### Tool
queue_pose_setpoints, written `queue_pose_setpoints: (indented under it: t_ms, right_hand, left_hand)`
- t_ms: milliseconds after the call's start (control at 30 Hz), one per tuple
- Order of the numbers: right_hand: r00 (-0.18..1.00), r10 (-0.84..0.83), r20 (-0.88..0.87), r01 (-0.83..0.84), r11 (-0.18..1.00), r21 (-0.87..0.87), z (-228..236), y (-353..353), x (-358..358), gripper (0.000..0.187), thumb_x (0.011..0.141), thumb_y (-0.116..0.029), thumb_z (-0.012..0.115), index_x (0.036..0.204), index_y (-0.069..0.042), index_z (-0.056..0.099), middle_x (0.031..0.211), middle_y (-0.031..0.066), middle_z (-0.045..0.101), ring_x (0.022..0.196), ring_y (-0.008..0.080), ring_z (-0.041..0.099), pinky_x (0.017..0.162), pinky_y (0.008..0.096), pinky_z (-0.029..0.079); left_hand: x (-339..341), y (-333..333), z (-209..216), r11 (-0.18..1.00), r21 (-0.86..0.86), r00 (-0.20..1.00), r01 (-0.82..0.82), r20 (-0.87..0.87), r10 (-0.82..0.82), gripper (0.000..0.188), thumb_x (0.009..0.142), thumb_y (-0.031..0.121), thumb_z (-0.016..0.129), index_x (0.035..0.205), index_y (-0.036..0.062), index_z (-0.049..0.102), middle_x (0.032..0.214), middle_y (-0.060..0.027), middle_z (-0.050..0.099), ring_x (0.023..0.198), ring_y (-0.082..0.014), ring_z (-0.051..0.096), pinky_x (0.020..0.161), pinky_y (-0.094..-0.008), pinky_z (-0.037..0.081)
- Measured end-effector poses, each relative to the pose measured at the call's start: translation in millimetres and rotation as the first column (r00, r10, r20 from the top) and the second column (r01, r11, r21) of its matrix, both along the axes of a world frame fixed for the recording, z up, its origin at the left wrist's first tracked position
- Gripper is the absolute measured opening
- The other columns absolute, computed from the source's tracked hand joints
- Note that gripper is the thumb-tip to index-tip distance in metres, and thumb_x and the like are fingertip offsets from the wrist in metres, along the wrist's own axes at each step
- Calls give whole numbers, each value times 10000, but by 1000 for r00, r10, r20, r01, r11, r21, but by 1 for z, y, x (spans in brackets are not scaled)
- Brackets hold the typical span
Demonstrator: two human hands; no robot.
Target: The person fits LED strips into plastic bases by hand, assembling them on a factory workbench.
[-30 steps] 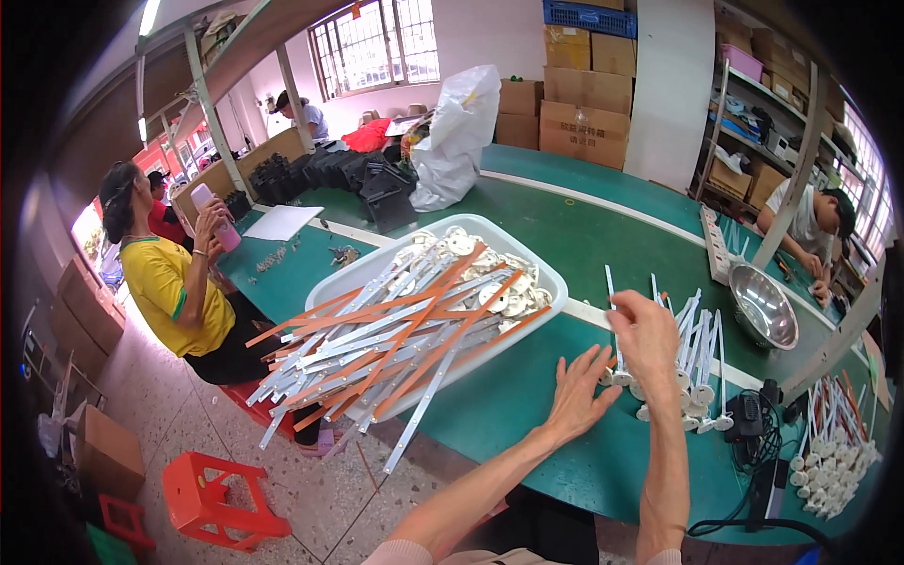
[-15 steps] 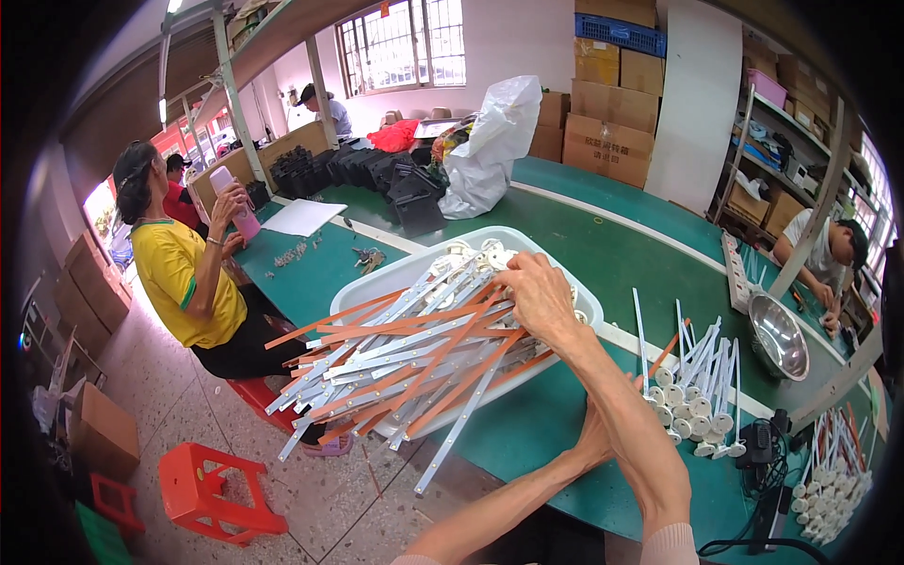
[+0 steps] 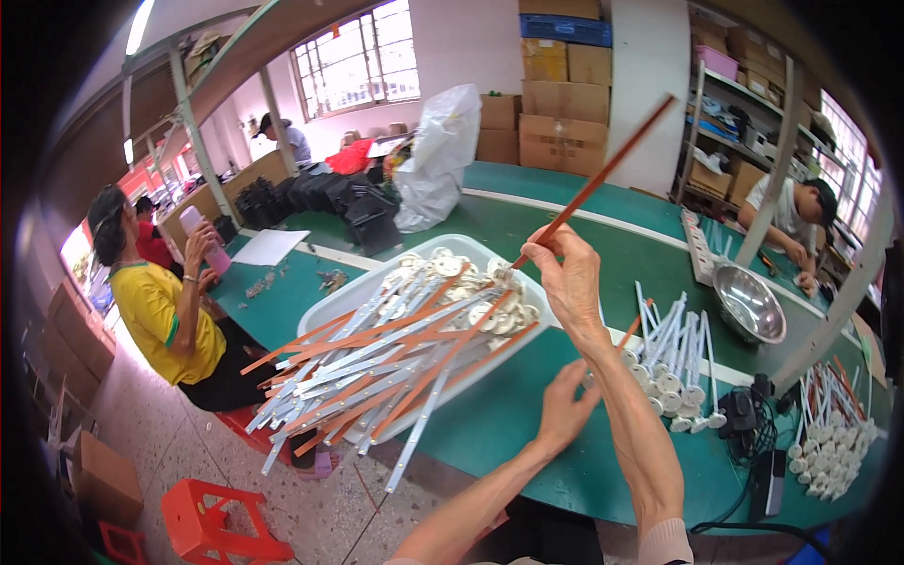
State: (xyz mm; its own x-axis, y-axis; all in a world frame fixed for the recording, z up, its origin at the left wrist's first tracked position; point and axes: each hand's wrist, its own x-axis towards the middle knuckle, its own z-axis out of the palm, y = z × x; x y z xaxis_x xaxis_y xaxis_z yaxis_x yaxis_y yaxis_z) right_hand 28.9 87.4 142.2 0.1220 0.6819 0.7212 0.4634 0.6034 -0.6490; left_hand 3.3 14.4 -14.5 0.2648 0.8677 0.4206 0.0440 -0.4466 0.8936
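My right hand (image 3: 570, 278) is raised over the right side of a white plastic tub (image 3: 311, 315), pinching a long brown strip (image 3: 612, 169) near its lower end. A white round piece lies close under the pinch; I cannot tell whether it is joined to this strip. Heaped in the tub are grey and brown strips (image 3: 377, 353) with white discs (image 3: 508, 315), many overhanging the near left rim. Lower down, my left hand (image 3: 563, 410) is closed at a second brown strip (image 3: 629, 332), which passes behind my right forearm. Its fingertips are partly hidden.
Strips with white discs lie in a bundle (image 3: 673, 377) on the green table (image 3: 508, 461), with another pile (image 3: 833, 443) farther right. Nearby are a steel bowl (image 3: 749, 301) and a black adapter (image 3: 741, 410). A person in yellow sits left, beyond a red stool (image 3: 226, 523); another works right.
My right hand has come up from the heap with a brown strip, its free end swung upward right. My left hand has shifted slightly left and up. The whole view has turned somewhat.
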Motion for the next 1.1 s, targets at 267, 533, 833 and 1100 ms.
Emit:
queue_pose_setpoints:
  t_ms: [267,533,833,1100]
  right_hand:
    - [909,128,-396,-230,948,-221,-29,-69,73,71,875,-70,575,921,-17,580,748,46,646,659,78,603,588,196,477]
    - [939,24,-344,-154,922,-356,-57,-94,99,79,885,-86,555,921,-16,565,746,60,645,638,83,602,565,200,477]
    - [883,51,-467,-235,909,-345,-69,-102,104,104,903,-71,511,980,-2,524,775,117,645,605,136,637,525,235,514]
    - [867,45,-496,-245,906,-346,-76,-106,104,136,887,-42,520,1017,-1,528,794,114,647,612,125,632,531,233,507]
  left_hand:
    - [-10,9,6,916,-402,819,-17,520,243,255,874,34,547,1121,-10,597,1061,-74,625,966,-145,581,870,-294,466]
    - [-11,-1,16,894,-422,859,149,503,94,365,948,209,492,1225,-28,498,1139,-142,587,1026,-205,583,879,-362,490]
    - [-7,-1,15,872,-375,872,314,477,-109,413,885,166,589,1216,-62,492,1139,-161,581,995,-215,601,859,-356,519]
    - [-8,-1,13,860,-324,853,394,478,-210,488,789,-1,660,1245,-30,489,1209,-149,561,1057,-212,577,873,-353,512]
